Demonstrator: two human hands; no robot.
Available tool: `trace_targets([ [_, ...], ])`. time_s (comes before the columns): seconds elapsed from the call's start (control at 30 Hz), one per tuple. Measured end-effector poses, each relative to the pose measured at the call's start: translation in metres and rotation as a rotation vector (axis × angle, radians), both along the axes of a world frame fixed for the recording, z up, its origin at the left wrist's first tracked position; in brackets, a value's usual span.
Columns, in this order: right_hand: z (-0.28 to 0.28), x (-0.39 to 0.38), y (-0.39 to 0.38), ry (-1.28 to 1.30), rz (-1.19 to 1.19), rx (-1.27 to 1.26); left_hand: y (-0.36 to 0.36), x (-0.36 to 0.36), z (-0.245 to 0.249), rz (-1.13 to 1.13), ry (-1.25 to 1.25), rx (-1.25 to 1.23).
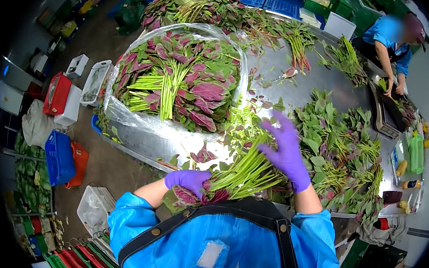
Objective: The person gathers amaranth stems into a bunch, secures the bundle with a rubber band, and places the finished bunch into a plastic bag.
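Note:
A bunch of amaranth (244, 176), with long green stems and purple-green leaves, lies across in front of my apron. My left hand (188, 181), in a purple glove, is closed round its leafy end. Over by the stem ends, my right hand (287, 152), gloved the same way, has its fingers spread and its thumb close to the stems. Just beyond the hands stands a clear plastic bag (150, 123), its rim rolled open, full of stacked amaranth bunches (170, 87). Loose leaf scraps (204, 154) lie on the metal table (266, 62).
More amaranth bunches (340, 139) spread over the table's right side, and a large heap (194, 6) sits at the far edge. A co-worker (390, 44) handles greens beside a scale (387, 127). Blue (60, 157) and red crates (57, 94) stand on the floor at left.

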State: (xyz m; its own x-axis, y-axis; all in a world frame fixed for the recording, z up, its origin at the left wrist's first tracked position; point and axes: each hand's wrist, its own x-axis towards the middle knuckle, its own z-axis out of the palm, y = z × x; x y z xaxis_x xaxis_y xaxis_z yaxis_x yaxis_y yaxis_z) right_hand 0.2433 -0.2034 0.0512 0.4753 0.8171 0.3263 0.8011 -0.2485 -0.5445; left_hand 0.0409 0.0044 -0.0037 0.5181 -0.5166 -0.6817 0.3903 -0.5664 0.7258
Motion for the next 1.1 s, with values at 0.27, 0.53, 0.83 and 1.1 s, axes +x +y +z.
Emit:
trace_targets([
  [0.27,-0.096,-0.011,-0.015,1.02,1.189,-0.884,0.014,0.006,-0.007,0.333,0.194,-0.741],
  [0.53,-0.047,0.003,-0.098,1.57,0.26,-0.308,0.045,-0.002,-0.094,1.369,0.031,-0.559],
  [0.83,-0.041,-0.018,-0.055,1.345,-0.224,0.218,-0.064,0.061,-0.03,0.547,0.004,-0.614],
  [1.1,-0.13,-0.056,-0.036,1.68,-0.175,0.147,-0.096,0.085,-0.105,1.258,0.298,-1.069],
])
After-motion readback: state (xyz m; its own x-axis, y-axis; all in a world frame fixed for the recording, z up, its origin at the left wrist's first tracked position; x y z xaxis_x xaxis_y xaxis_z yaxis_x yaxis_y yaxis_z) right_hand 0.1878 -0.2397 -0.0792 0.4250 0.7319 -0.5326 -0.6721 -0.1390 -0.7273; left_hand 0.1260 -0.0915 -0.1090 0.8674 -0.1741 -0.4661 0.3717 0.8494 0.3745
